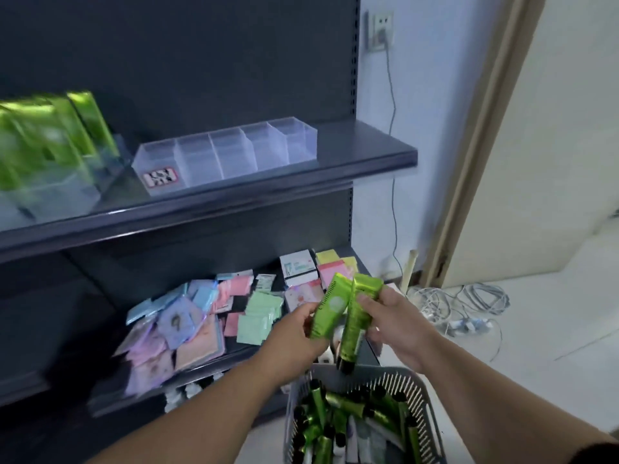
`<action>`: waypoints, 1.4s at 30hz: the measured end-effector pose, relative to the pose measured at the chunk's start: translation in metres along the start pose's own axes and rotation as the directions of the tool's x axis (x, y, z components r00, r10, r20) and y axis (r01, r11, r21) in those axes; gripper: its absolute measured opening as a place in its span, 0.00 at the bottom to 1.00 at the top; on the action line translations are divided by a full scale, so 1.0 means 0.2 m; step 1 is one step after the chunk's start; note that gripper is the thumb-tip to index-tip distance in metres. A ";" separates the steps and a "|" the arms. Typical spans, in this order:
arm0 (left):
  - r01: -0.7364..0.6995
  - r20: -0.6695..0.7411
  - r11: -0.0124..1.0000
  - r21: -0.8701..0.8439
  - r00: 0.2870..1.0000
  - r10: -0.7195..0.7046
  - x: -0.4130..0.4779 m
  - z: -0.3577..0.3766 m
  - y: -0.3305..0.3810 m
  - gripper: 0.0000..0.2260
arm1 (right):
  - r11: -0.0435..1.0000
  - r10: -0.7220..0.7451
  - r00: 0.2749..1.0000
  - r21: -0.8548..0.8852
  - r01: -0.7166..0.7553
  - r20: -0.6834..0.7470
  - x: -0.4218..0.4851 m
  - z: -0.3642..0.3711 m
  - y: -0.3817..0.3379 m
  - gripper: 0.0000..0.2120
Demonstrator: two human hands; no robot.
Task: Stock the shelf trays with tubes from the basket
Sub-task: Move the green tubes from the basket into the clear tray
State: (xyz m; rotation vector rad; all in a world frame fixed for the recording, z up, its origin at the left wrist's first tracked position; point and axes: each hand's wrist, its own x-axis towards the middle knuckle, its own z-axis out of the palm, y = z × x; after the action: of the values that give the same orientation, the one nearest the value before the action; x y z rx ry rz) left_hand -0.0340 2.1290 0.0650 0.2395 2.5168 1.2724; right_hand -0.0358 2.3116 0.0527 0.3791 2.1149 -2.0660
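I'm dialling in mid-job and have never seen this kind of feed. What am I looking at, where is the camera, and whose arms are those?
There is no machine here. One wide-angle camera sits on a person's head and looks forward and down, so the two bare arms are that person's own. The left hand holds a shiny green plastic tube. The right hand grips a green tube with a dark cap, cap pointing down. Below the hands stands a grey slatted plastic basket full of similar tubes. On the dark grey upper shelf sits a clear plastic divided tray whose compartments look empty. To its left, a blurred clear tray holds green products, too smeared to name. The lower shelf carries loose pastel packets.
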 end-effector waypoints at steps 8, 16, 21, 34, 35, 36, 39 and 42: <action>-0.002 -0.394 0.998 -0.066 0.919 -0.025 -0.28 -0.49 0.03 0.11 | 0.979 -0.179 0.979 -0.086 0.187 0.095 -0.15 0.39 -0.44 0.06; -0.096 -0.569 0.975 -0.202 0.821 -0.037 -0.55 -1.10 -0.03 0.05 | 0.911 -0.334 0.933 -0.207 0.356 0.134 -0.30 0.95 -0.78 0.09; -0.159 -0.658 0.958 -0.237 0.752 -0.038 -0.70 -1.49 -0.20 0.08 | 0.838 -0.352 0.915 -0.369 0.401 0.196 -0.32 1.38 -0.91 0.14; -0.306 -0.710 0.886 -0.348 0.704 -0.036 -0.79 -2.21 -0.46 0.20 | 0.521 -0.588 0.785 -0.651 0.552 0.195 -0.27 2.01 -1.31 0.20; -0.316 -0.716 0.884 -0.344 0.697 -0.030 -0.77 -2.24 -0.45 0.22 | 0.504 -0.610 0.771 -0.661 0.556 0.183 -0.26 2.01 -1.34 0.20; -0.322 -0.724 0.887 -0.331 0.690 -0.020 -0.75 -2.26 -0.44 0.23 | 0.491 -0.629 0.758 -0.668 0.560 0.173 -0.25 2.01 -1.36 0.19; -0.348 -0.762 0.893 -0.284 0.647 0.009 -0.67 -2.32 -0.40 0.25 | 0.490 -0.663 0.735 -0.659 0.571 0.144 -0.18 2.00 -1.45 0.16; -0.368 -0.781 0.892 -0.261 0.624 0.029 -0.59 -2.38 -0.34 0.24 | 0.534 -0.669 0.726 -0.575 0.619 0.160 -0.09 1.98 -1.52 0.15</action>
State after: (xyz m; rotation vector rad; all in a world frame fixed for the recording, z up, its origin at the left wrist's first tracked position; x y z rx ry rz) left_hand -0.0888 1.6958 0.2979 -0.1699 2.8109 2.3660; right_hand -0.1322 1.9120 0.3360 -0.5207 3.1318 -1.4465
